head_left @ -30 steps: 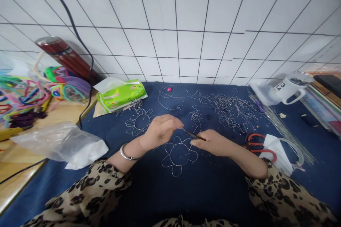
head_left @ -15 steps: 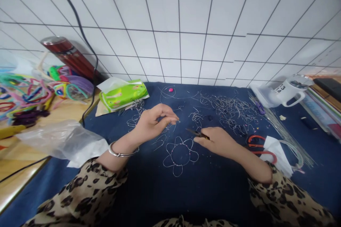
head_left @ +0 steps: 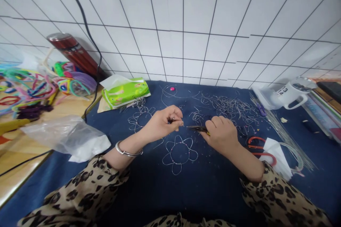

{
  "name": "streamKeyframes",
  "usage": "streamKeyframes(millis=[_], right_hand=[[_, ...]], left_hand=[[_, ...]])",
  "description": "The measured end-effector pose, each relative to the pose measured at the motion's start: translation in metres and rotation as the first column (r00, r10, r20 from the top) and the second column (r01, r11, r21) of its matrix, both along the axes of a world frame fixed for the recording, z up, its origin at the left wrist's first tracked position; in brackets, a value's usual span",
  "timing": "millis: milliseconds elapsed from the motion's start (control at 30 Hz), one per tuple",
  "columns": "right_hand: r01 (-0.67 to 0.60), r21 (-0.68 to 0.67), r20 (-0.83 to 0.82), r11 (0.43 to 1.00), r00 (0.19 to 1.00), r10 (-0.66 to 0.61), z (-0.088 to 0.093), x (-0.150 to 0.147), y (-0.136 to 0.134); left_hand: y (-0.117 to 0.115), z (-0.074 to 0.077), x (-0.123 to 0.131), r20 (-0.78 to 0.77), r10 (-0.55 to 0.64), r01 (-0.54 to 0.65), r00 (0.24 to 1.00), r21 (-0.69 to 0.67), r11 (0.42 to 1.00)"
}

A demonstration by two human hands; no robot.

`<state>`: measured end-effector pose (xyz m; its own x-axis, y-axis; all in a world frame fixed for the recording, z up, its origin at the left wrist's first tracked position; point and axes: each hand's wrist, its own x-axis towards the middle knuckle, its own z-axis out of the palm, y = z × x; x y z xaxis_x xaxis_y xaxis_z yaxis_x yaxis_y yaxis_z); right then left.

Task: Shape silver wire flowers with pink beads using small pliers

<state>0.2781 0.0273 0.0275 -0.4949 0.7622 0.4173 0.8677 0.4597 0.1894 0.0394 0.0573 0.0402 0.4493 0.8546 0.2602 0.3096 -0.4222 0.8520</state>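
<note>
Two bare hands over a dark blue cloth [head_left: 205, 195] in the head view. Right hand [head_left: 223, 134] has its fingers wrapped round the pliers [head_left: 196, 128], which lie pretty much level, long axis running side to side, nose pointing left at the other hand's fingertips, just short of touching. Left hand [head_left: 163, 120] is pinching a thin wire [head_left: 183, 123] between thumb and finger; mostly hidden, so can't tell which way it runs. A wire flower [head_left: 189, 153] sits flat on the cloth below them, one petal aimed at the person. Messy wire scraps [head_left: 231, 108] further right, near orange-handled scissors [head_left: 256, 138].
</note>
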Motion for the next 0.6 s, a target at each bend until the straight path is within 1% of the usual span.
streamKeyframes(millis=[133, 267, 433, 600], right_hand=[[-0.005, 0.009, 0.014, 1.000, 1.000, 0.005, -0.002, -0.002, 0.000], [0.006, -0.007, 0.012, 1.000, 1.000, -0.006, -0.006, -0.005, 0.000], [0.023, -0.030, 0.010, 0.999, 1.000, -0.023, -0.008, -0.005, 0.000], [0.042, -0.040, 0.002, 0.998, 0.999, -0.042, -0.009, -0.005, -0.002]], left_hand=[[-0.001, -0.005, 0.005, 0.076, 0.008, 0.001, 0.997, -0.112, 0.994], [0.000, -0.009, 0.007, 0.122, 0.030, -0.007, 0.992, -0.187, 0.982], [-0.001, -0.015, 0.010, 0.198, 0.016, 0.024, 0.980, -0.197, 0.980], [-0.003, -0.016, 0.013, 0.195, 0.064, -0.016, 0.979, -0.235, 0.972]])
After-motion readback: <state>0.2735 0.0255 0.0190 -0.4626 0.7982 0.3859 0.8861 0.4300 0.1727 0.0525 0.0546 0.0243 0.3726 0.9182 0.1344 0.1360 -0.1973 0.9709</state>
